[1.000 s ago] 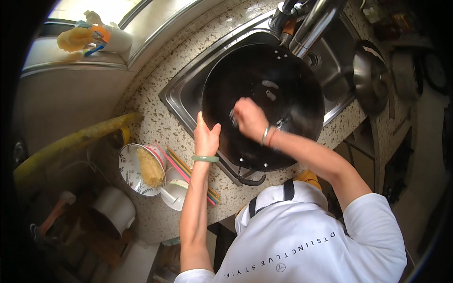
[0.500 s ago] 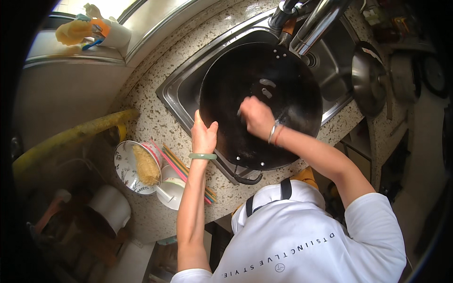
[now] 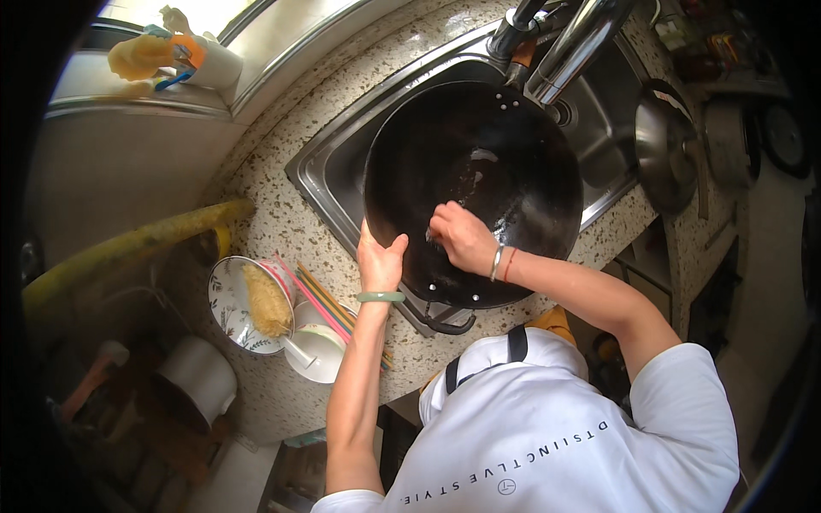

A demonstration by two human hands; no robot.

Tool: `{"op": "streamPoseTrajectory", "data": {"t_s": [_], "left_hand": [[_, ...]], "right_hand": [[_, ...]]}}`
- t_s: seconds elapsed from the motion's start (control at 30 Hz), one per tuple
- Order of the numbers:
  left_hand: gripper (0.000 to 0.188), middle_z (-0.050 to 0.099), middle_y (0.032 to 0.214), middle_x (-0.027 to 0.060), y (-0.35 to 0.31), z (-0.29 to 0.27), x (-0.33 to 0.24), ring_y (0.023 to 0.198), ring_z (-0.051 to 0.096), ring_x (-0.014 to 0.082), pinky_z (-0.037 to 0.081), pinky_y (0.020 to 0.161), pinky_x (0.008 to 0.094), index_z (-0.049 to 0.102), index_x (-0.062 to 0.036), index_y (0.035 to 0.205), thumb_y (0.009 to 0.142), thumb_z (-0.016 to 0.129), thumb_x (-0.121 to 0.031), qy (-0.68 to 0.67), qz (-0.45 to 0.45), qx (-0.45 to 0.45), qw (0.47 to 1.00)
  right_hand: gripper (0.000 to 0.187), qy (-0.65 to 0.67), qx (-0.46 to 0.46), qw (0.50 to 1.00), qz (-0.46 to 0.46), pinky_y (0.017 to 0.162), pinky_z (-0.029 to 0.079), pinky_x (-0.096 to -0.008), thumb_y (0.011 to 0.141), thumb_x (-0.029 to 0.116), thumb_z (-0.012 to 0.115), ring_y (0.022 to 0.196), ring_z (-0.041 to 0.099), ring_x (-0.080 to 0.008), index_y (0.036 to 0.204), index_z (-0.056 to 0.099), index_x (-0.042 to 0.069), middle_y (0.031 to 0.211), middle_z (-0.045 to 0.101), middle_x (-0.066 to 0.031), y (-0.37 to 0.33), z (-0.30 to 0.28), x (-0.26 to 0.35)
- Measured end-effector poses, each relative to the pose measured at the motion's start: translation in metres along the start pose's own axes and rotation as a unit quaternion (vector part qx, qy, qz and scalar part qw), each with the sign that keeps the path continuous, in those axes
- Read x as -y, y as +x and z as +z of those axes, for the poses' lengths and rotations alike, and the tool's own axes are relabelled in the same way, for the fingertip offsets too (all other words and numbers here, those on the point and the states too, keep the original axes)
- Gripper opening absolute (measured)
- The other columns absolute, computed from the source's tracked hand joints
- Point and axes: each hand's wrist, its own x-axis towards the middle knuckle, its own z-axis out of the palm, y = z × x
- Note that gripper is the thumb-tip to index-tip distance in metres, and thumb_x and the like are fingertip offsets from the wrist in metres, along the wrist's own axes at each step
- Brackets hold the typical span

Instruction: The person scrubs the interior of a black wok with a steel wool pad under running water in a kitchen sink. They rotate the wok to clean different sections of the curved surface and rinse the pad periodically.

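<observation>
A large black wok [image 3: 530, 197] rests over the sink, with water shining at its bottom. My left hand [image 3: 380, 261] grips the wok's left rim, thumb on the inner side and fingers hidden behind it. Inside the wok, my right hand [image 3: 463, 238] is closed and pressed low against the near left wall. A small greyish bit shows at its fingertips, but what it holds is too hidden to name. The wok's wooden handle [image 3: 522, 53] points to the far side, beside the faucet. Its black loop handle [image 3: 449, 325] faces me.
Under the wok lies a steel sink [image 3: 321, 167], with a chrome faucet [image 3: 581, 43] leaning over it. To the left stand a patterned bowl [image 3: 231, 299] holding a yellow sponge brush [image 3: 267, 299], a white cup [image 3: 321, 363] and colourful chopsticks [image 3: 321, 299]. A metal lid [image 3: 663, 158] stands at the right.
My right hand has moved down the wok wall, nearer to me. My left hand has shifted slightly right and down along the rim. The water at the bottom has spread into a streak.
</observation>
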Motion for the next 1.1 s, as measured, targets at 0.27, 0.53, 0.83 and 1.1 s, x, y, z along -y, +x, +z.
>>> {"op": "streamPoseTrajectory", "data": {"t_s": [0.27,0.53,0.83,1.1], "left_hand": [[0.05,0.068,0.113,0.0083,0.001,-0.002,0.003,0.103,0.063,0.0162,0.05,0.093,0.0292,0.055,0.0001,0.125,0.078,0.067,0.01,-0.005,-0.002,0.009,1.0],[0.051,0.068,0.114,0.0092,-0.001,0.002,-0.007,0.104,0.064,0.0175,0.05,0.094,0.0302,0.055,0.001,0.126,0.077,0.067,0.008,0.009,0.002,0.004,1.0],[0.053,0.067,0.117,0.0105,-0.001,0.001,0.009,0.104,0.064,0.0178,0.05,0.094,0.0301,0.054,0.0013,0.127,0.076,0.067,0.008,-0.076,0.001,0.014,0.997],[0.053,0.066,0.12,0.0099,0.002,-0.001,0.01,0.11,0.061,0.0179,0.047,0.099,0.0303,0.052,0.0021,0.129,0.078,0.064,0.011,-0.062,0.0,0.012,0.998]], "right_hand": [[0.015,-0.1,-0.118,0.985,0.07,0.073,0.05,-0.0446,0.076,-0.002,0.065,0.085,0.055,-0.0362,0.084,0.054,0.004,0.089,0.054,-0.016,0.042,0.0,-0.039],[0.013,-0.095,-0.123,0.986,0.061,0.073,0.049,-0.0438,0.079,-0.003,0.062,0.088,0.055,-0.0359,0.083,0.052,0.004,0.087,0.052,-0.0149,0.046,0.003,-0.029],[0.012,-0.062,-0.11,0.988,0.087,0.077,0.05,-0.0443,0.078,-0.002,0.063,0.09,0.055,-0.0355,0.083,0.052,0.004,0.089,0.053,-0.0154,0.027,0.018,-0.009],[0.01,0.009,-0.039,0.99,0.135,0.077,0.05,-0.0444,0.082,0.002,0.064,0.091,0.056,-0.035,0.086,0.054,0.004,0.091,0.054,-0.0151,-0.002,0.02,0.011]]}}
